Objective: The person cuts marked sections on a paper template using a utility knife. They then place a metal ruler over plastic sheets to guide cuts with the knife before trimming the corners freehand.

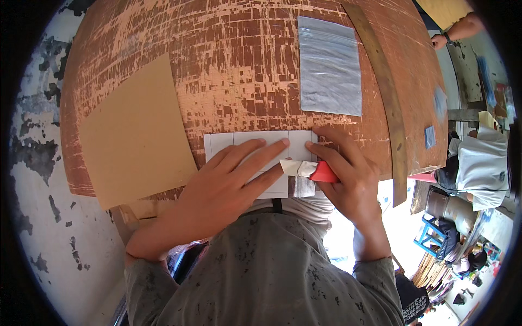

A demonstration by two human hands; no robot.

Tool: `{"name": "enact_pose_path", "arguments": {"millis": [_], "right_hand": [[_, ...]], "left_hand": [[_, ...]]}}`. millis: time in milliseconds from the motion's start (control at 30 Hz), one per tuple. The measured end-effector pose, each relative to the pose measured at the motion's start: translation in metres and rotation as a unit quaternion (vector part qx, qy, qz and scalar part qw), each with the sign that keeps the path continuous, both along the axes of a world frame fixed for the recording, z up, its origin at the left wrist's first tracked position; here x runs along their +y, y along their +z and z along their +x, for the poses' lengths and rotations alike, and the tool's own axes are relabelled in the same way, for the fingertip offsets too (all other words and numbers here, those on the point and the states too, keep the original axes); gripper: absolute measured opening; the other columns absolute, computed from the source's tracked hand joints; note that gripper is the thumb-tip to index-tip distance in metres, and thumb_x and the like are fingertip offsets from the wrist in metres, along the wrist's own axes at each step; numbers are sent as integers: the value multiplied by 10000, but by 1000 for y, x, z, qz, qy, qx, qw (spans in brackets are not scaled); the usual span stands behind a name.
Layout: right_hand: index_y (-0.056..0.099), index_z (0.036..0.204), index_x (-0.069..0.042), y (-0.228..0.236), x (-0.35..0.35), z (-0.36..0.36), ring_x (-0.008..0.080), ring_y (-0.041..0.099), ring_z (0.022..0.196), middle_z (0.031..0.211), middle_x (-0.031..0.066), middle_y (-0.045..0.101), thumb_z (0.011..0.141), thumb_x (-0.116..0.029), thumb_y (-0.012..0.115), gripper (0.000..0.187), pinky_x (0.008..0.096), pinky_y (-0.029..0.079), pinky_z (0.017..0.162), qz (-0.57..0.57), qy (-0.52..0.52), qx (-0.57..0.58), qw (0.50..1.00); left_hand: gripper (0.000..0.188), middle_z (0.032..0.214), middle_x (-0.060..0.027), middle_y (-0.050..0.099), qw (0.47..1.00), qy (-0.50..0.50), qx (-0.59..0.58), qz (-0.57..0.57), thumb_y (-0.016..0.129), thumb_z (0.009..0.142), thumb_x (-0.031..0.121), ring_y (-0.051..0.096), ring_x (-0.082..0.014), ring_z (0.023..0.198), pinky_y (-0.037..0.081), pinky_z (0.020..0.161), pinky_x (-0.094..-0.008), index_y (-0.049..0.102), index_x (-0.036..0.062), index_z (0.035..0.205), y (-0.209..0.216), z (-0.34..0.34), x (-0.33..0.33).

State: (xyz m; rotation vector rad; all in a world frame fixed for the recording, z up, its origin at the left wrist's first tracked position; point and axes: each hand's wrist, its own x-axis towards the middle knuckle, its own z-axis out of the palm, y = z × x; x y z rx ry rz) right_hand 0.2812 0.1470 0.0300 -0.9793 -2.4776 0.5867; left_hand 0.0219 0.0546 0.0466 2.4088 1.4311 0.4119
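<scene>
White lined paper (298, 146) lies at the table's (239, 81) near edge, around its middle. The left hand (223, 173) rests flat on it, fingers spread; the right hand (350, 176) grips a red-handled knife (312, 170), fingertips at the paper's right end. Brown card (138, 136) sits by the near left corner; a grey sheet (330, 70) lies farther back, left of a long strip (389, 92) overhanging the near edge.

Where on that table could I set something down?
Free tabletop lies between the tan sheet and grey sheet, and between the long brown strip and small blue piece. Near edge is crowded: left hand spread on white sheet, right hand holding red-handled tool.
</scene>
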Motion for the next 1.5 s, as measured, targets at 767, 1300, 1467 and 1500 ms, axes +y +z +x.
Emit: {"name": "enact_pose_path", "arguments": {"millis": [767, 1300, 1467, 1500], "right_hand": [[732, 1237, -79, 38, 3, 39, 275, 732, 853, 1023, 75, 698, 900, -79, 771, 339, 418, 584, 711, 57, 114, -152, 980], [710, 1188, -90, 38, 15, 29, 235, 713, 796, 908, 61, 601, 900, -112, 718, 289, 386, 564, 670, 67, 153, -186, 968], [712, 1210, -86, 40, 17, 27, 246, 715, 802, 926, 64, 606, 896, -111, 714, 315, 393, 571, 684, 56, 155, -202, 965], [713, 1218, -84, 42, 18, 27, 250, 715, 803, 930, 65, 606, 896, -111, 712, 323, 395, 573, 688, 56, 156, -206, 964]], "left_hand": [[779, 1521, -132, 529, 994, -79, -15, -73, 746, 819, 26, 534, -356, 1344, 516, 1125, -458, 612, 163, 1575, 12, -9, 38], [778, 1492, -134, 519, 991, -105, 2, -88, 810, 812, 17, 528, -323, 1337, 502, 1132, -420, 636, 155, 1558, 15, -9, 46], [772, 1501, -133, 519, 991, -103, 5, -84, 809, 816, 19, 532, -322, 1348, 503, 1137, -430, 634, 156, 1555, 14, -10, 45], [769, 1498, -132, 522, 991, -99, 3, -87, 809, 814, 17, 535, -324, 1347, 507, 1134, -430, 638, 156, 1551, 15, -9, 44]]}}
